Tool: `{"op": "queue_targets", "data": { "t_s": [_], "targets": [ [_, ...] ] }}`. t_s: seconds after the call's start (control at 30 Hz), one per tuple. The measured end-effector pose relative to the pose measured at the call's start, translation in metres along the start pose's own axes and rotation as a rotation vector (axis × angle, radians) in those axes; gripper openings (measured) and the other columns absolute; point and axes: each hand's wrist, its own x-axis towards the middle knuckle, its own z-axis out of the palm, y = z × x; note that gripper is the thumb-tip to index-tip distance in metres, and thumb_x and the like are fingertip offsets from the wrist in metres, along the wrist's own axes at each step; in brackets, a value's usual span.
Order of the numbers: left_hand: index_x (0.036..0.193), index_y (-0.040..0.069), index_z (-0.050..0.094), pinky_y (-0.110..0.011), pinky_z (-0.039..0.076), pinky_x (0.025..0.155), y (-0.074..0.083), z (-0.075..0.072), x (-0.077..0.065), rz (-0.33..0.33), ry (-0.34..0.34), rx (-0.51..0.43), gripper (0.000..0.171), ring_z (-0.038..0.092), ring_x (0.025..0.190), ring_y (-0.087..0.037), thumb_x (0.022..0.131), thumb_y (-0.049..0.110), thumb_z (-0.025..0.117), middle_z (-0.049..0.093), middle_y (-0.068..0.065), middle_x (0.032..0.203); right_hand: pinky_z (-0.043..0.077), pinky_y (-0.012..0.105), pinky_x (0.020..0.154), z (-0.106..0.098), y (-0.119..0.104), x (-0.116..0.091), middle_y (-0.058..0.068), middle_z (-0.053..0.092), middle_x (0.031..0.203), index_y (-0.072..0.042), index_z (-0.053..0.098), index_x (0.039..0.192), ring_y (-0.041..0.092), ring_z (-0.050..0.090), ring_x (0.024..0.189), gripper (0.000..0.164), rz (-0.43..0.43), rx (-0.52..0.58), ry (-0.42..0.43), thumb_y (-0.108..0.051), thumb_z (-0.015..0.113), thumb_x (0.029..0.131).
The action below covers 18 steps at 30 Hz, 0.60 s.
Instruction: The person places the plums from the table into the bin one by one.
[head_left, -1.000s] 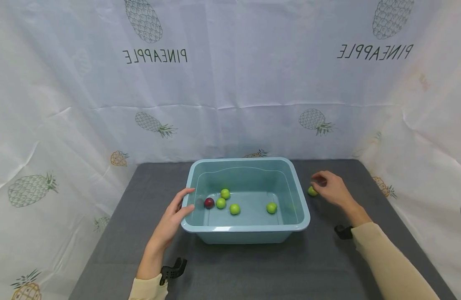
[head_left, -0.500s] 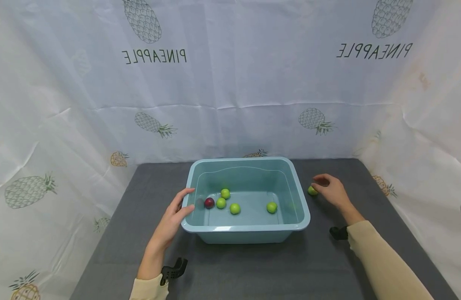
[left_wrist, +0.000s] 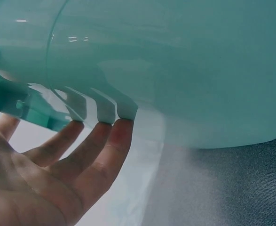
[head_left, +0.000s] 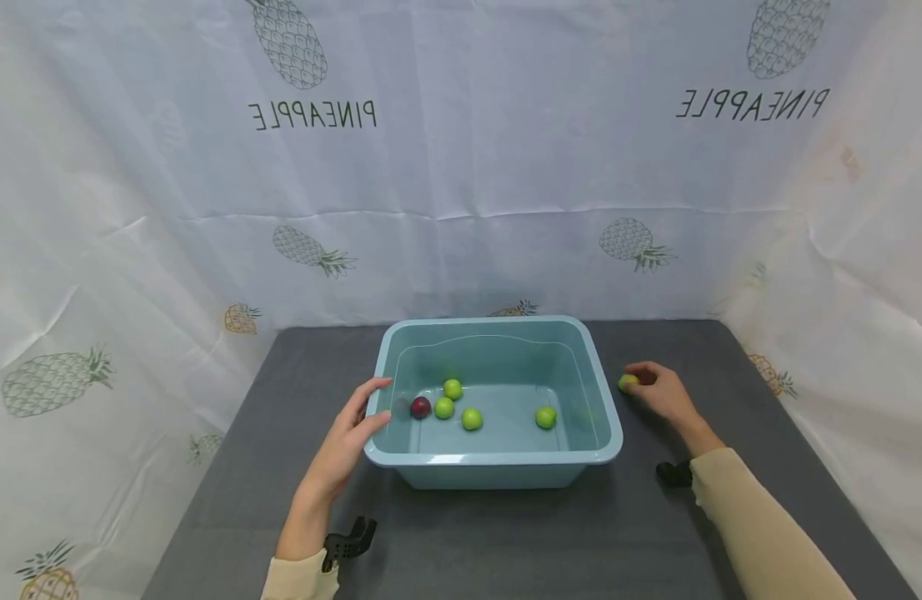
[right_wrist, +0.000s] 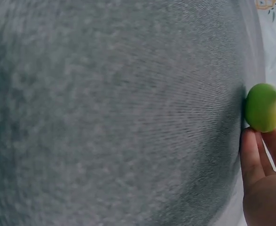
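Note:
A light blue-green plastic basin (head_left: pixel 506 458) stands on the dark grey tabletop. My left hand (head_left: pixel 337 442) holds its left rim, thumb and a finger reaching over the edge. In the left wrist view, several fingertips (left_wrist: pixel 123 127) press the basin's outer wall. Inside lie a dark red round fruit (head_left: pixel 420 407) and several small green ones, such as this green fruit (head_left: pixel 547 417). Right of the basin, my right hand (head_left: pixel 665 396) has its fingers around another round green fruit (right_wrist: pixel 264 108), which rests on the cloth; the thumb is only partly visible in the right wrist view.
The grey cloth (head_left: pixel 461 542) covers the tabletop. White curtains printed with pineapples (head_left: pixel 434 167) hang behind the table and at both sides. The basin's right wall stands close to the right hand's fruit.
My right hand has come down and closed its fingers around the green fruit on the table. The left hand and the basin stay where they were.

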Motion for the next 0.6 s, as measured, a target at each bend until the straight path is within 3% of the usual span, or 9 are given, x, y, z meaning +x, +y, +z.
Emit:
{"op": "queue_targets", "data": {
  "t_s": [0.3, 0.6],
  "targets": [
    [0.151, 0.017, 0.041, -0.059, 0.035, 0.105, -0.0003, 0.0004, 0.0, -0.003, 0.003, 0.0, 0.048, 0.033, 0.143, -0.04, 0.105, 0.02, 0.055, 0.022, -0.015, 0.164, 0.045, 0.059, 0.093, 0.0039, 0.0052, -0.0007, 0.034, 0.057, 0.125, 0.011, 0.056, 0.13, 0.046, 0.057, 0.112, 0.04, 0.003, -0.027, -0.01, -0.004, 0.066, 0.094],
    [0.151, 0.017, 0.041, -0.063, 0.031, 0.107, -0.0003, 0.0005, 0.0003, -0.003, 0.002, -0.001, 0.048, 0.027, 0.147, -0.04, 0.105, 0.021, 0.055, 0.019, -0.014, 0.165, 0.047, 0.057, 0.091, 0.0017, 0.0014, -0.0006, 0.033, 0.058, 0.124, 0.01, 0.057, 0.131, 0.046, 0.058, 0.112, 0.043, 0.025, -0.01, -0.003, -0.008, 0.069, 0.094]
  ]
}}
